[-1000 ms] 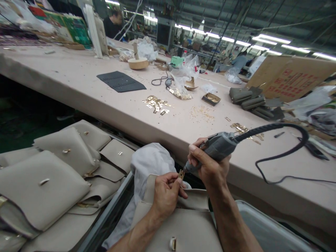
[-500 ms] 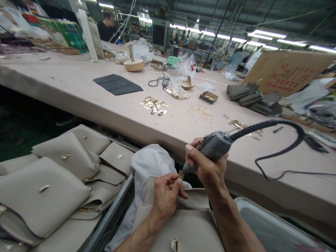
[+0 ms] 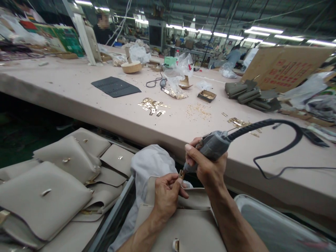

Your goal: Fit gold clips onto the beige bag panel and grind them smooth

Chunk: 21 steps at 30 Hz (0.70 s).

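My right hand (image 3: 206, 161) is wrapped round a grey electric screwdriver (image 3: 214, 145) with a dark cable running off to the right. Its tip points down-left at a small gold metal plate (image 3: 181, 174). Between thumb and fingers, my left hand (image 3: 168, 196) pinches that plate, which sits at the flap edge of a beige bag (image 3: 189, 224). Whether the screwdriver tip touches a screw is too small to tell. A metal clasp (image 3: 175, 244) shows on the front of the bag, which lies below my hands.
Several beige bags (image 3: 44, 196) are piled at left. On the table (image 3: 110, 112) lie gold plates (image 3: 151, 105), scattered tiny gold parts (image 3: 198, 111), a small box (image 3: 207, 96), a black sheet (image 3: 115, 86) and more plates (image 3: 238, 122). A cardboard box (image 3: 286, 68) stands at back right.
My view has shifted slightly. Both hands, the screwdriver and the gold plate keep nearly the same position relative to one another.
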Each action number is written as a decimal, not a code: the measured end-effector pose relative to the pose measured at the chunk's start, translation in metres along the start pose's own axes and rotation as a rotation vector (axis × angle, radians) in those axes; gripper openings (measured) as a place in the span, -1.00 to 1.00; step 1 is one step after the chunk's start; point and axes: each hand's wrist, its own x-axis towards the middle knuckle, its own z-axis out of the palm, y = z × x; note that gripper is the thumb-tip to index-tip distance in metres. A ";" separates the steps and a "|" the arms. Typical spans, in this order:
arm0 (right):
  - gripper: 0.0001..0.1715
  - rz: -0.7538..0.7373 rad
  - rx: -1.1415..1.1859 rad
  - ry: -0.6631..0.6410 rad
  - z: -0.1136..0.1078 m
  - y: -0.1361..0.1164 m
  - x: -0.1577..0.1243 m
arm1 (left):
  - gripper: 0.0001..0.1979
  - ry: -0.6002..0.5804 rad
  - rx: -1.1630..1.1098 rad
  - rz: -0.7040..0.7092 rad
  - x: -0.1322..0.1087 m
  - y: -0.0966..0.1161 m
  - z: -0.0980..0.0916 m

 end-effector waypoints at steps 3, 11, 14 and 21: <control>-0.75 -0.007 -0.001 -0.034 -0.002 0.001 -0.002 | -0.64 -0.008 -0.025 -0.009 0.000 0.001 -0.001; -0.77 -0.031 -0.035 -0.104 -0.005 0.007 -0.013 | -0.62 -0.030 -0.019 0.012 0.001 0.002 -0.002; -0.77 -0.024 0.048 -0.124 -0.009 0.003 -0.013 | -0.64 -0.018 -0.017 0.020 0.001 0.003 -0.002; -0.87 -0.257 0.224 0.017 -0.037 -0.032 0.007 | -0.64 0.037 -0.012 -0.011 0.005 0.006 0.001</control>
